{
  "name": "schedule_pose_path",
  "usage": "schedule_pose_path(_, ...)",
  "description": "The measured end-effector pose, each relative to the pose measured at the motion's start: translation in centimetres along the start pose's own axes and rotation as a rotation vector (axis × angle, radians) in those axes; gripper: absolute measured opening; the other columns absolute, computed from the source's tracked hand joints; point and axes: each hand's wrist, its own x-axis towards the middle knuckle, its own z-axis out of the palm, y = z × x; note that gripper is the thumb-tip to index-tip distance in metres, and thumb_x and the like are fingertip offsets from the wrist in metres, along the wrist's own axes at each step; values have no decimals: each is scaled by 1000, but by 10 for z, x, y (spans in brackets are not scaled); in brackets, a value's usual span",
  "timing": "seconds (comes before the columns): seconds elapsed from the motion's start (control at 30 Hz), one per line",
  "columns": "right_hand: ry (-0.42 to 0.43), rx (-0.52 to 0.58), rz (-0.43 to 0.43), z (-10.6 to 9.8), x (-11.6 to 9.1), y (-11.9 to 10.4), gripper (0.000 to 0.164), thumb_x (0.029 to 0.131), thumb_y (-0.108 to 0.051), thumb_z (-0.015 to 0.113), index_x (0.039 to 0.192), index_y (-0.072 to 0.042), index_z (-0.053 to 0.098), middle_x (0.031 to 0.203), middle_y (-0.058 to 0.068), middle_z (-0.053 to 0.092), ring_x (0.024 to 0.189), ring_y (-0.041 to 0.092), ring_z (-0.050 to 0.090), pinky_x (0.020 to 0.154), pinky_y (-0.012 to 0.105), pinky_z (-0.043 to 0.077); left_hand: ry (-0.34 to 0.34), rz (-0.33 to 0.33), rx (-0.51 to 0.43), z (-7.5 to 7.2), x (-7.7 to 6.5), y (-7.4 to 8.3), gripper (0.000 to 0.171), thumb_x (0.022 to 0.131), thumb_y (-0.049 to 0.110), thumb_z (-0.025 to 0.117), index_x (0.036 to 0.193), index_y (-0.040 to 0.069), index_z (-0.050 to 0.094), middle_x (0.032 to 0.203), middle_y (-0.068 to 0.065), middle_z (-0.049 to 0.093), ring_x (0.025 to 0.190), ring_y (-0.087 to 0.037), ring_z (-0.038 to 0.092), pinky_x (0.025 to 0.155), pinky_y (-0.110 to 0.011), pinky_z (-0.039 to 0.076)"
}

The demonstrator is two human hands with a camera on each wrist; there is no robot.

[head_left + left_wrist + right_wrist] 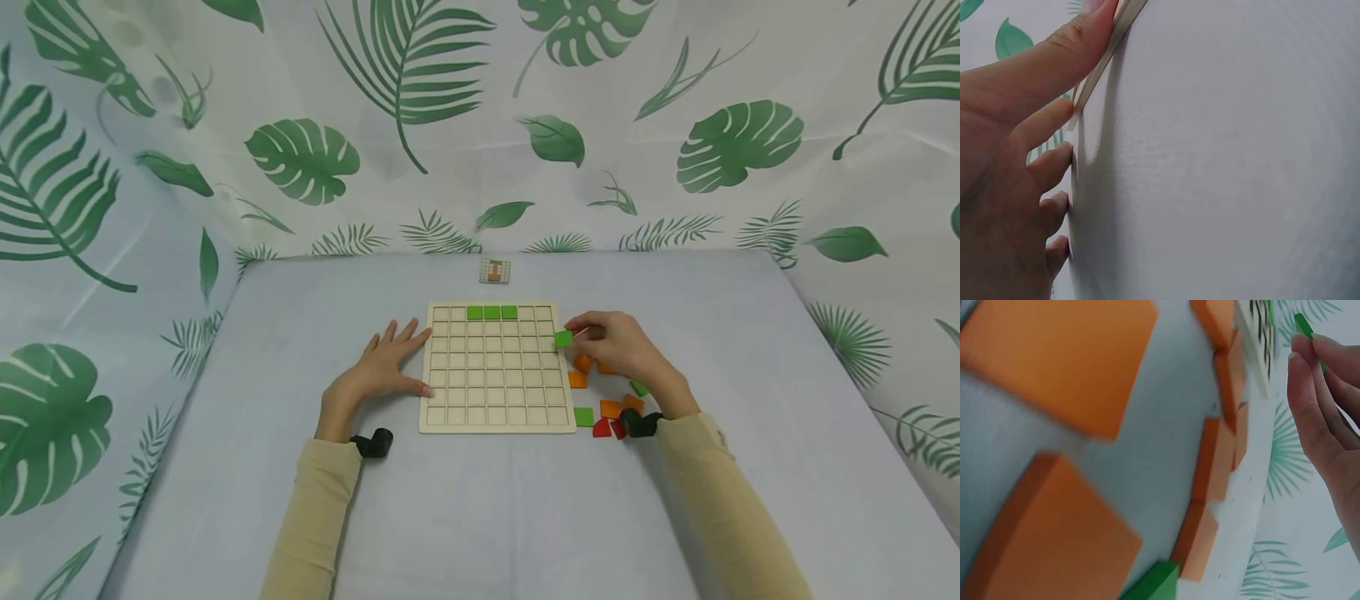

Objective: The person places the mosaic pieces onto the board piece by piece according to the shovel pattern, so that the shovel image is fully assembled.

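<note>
Beige sleeves [307,517]: nearest, we are seeing creased, soft cloth resting over the pale desk [435,517].
Red pieces [602,428]: these are lying by the board's near right corner, their full outlines escaping us.
Loose tiles: right of the board, orange tiles [611,409] and a square green tile [583,417] are lying scattered, the orange ones showing flat faces and crisp, thick sides.
Left hand [382,367]: its fingers are spreading, grasping nothing, thumb and a fingertip touching the board's left edge.
Gridded board [495,379]: it is lying flat, looking like thin, stiff, pale wood with raised ridges; we are judging it light.
Right hand [615,342]: thumb and fingers are pinching a green tile [563,338] above the board's right edge. We are expecting it to be light, rigid, perhaps slick; opposite edges are offering the best hold.
Seated green tiles [492,312]: three are filling neighbouring cells in the far row.
Pattern card [494,271]: it is lying beyond the board, showing an orange figure.
</note>
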Motion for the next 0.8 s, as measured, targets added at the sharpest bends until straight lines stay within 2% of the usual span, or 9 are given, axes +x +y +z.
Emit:
schedule_pose_path(0.27,-4,-64,39,-3,2,8,34,97,-15,72,127,0,69,115,18,75,99,29,70,87,41,59,-1,0,-4,0,0,1,110,81,43,86,166,16,21,174,-12,4,159,-39,-12,128,-59,-9)
schedule_pose_path(0.47,-12,-96,28,0,6,11,32,97,-12,70,126,1,69,116,19,73,99,30,69,86,41,61,7,4,-1,0,-2,0,109,81,42,86,165,15,22,174,-13,5,159,-40,-10,128,-59,-7)
schedule_pose_path(0.8,-26,-152,42,3,8,12,27,97,-9,68,121,3,71,117,21,70,93,30,64,76,34,58,14,8,4,1,-2,1,109,81,43,86,165,15,23,173,-13,6,159,-40,-9,128,-60,-6)
